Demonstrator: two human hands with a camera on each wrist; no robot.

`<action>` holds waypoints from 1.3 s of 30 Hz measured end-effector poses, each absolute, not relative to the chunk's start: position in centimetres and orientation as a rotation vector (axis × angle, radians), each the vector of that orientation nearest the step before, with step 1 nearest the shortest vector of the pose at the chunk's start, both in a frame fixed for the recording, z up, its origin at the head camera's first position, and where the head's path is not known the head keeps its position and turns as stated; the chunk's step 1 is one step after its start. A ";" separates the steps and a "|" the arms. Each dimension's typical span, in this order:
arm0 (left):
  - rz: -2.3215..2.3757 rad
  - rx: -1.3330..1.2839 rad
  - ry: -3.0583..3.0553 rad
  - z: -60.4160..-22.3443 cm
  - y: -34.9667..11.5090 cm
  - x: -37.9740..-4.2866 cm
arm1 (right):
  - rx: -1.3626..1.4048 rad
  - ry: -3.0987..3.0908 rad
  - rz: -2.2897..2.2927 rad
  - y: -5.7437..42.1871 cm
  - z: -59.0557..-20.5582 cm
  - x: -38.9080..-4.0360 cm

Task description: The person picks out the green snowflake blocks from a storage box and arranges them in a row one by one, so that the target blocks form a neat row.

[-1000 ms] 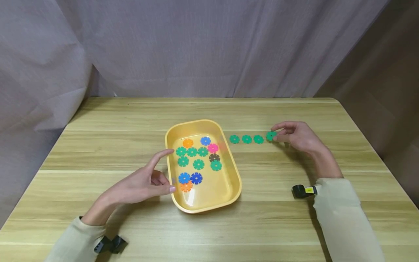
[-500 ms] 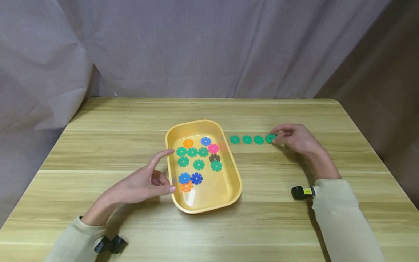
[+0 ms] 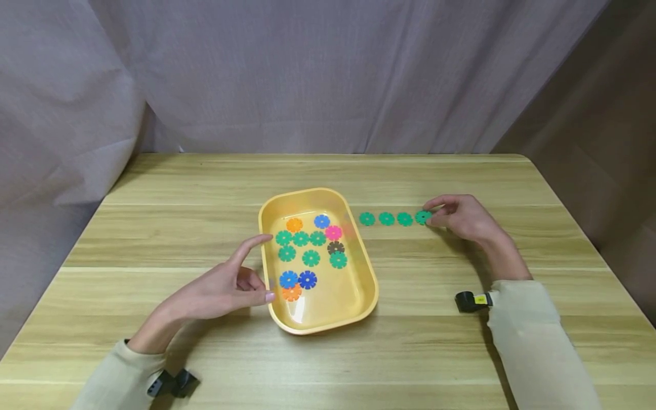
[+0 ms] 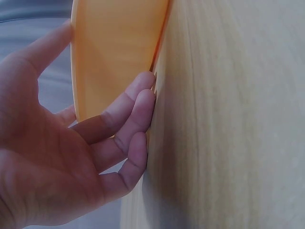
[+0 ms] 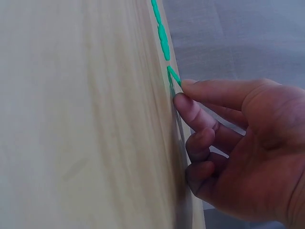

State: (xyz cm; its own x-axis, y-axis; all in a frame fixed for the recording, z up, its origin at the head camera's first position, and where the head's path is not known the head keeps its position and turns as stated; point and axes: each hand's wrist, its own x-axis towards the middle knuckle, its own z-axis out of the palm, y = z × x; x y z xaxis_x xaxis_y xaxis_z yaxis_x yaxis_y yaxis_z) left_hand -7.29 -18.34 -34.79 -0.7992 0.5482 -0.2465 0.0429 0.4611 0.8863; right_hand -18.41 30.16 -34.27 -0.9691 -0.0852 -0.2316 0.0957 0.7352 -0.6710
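My right hand (image 3: 463, 216) pinches a green notched plastic disc (image 3: 422, 217) between thumb and fingers. This disc sits at the right end of a row of several green discs (image 3: 386, 218). In the right wrist view the pinched disc (image 5: 174, 75) tilts, its far edge low at the table. My left hand (image 3: 217, 287) holds the left side of a yellow tray (image 3: 370, 285), thumb and index fingertips over its rim. Its other fingers (image 4: 142, 107) curl against the tray's outer wall, close to the table.
Inside the tray lie several green discs (image 3: 311, 258), orange discs (image 3: 294, 224), blue discs (image 3: 307, 279), a pink disc (image 3: 333, 232) and a brown disc (image 3: 335, 247). A grey curtain (image 3: 328, 74) hangs behind the wooden table (image 3: 205, 228).
My right hand has moved slightly left and down, lowering the green disc into line at the row's right end. The left hand and tray have stayed put.
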 end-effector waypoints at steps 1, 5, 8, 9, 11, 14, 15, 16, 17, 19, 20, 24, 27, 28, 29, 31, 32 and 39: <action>1.318 0.492 2.205 -34.8 -18.4 -7.3 | 0.009 2.692 -1.060 30.1 -34.3 -18.4; 1.321 0.494 2.205 -34.8 -18.4 -7.3 | 0.010 2.701 -1.049 30.1 -34.3 -18.4; 1.322 0.495 2.204 -34.8 -18.4 -7.3 | 0.011 2.704 -1.040 30.1 -34.3 -18.4; 1.323 0.495 2.204 -34.8 -18.4 -7.3 | 0.010 2.704 -1.039 30.2 -34.3 -18.5; 1.324 0.495 2.203 -34.8 -18.4 -7.3 | 0.007 2.702 -1.038 30.2 -34.2 -18.4; 1.324 0.493 2.200 -34.8 -18.4 -7.2 | 0.000 2.715 -1.034 30.3 -34.0 -18.4; 1.323 0.493 2.200 -34.8 -18.4 -7.2 | -0.005 2.721 -1.037 30.3 -33.9 -18.3; 1.322 0.491 2.200 -34.8 -18.4 -7.2 | -0.012 2.726 -1.043 30.2 -33.6 -18.2; 1.320 0.491 2.201 -34.8 -18.4 -7.2 | -0.018 2.733 -1.053 30.1 -33.4 -18.1; 1.317 0.490 2.204 -34.7 -18.4 -7.2 | -0.054 2.758 -1.070 29.7 -32.8 -17.9; 1.316 0.490 2.206 -34.7 -18.4 -7.2 | -0.067 2.772 -1.083 29.4 -32.4 -17.8; 1.316 0.489 2.207 -34.6 -18.4 -7.2 | -0.162 2.799 -1.148 27.6 -30.9 -17.1; 1.319 0.484 2.206 -34.6 -18.4 -7.2 | -0.244 2.769 -1.221 25.9 -29.9 -16.2; 1.320 0.482 2.206 -34.7 -18.4 -7.2 | -0.274 2.755 -1.242 25.2 -29.7 -15.9; 1.320 0.481 2.205 -34.7 -18.4 -7.2 | -0.307 2.745 -1.258 24.6 -29.5 -15.6; 1.320 0.480 2.205 -34.7 -18.4 -7.2 | -0.363 2.723 -1.275 23.2 -29.2 -15.1; 1.321 0.480 2.204 -34.7 -18.4 -7.2 | -0.387 2.709 -1.284 22.6 -29.2 -14.9; 1.319 0.476 2.206 -34.6 -18.3 -7.2 | -0.496 2.603 -1.276 18.7 -30.0 -13.7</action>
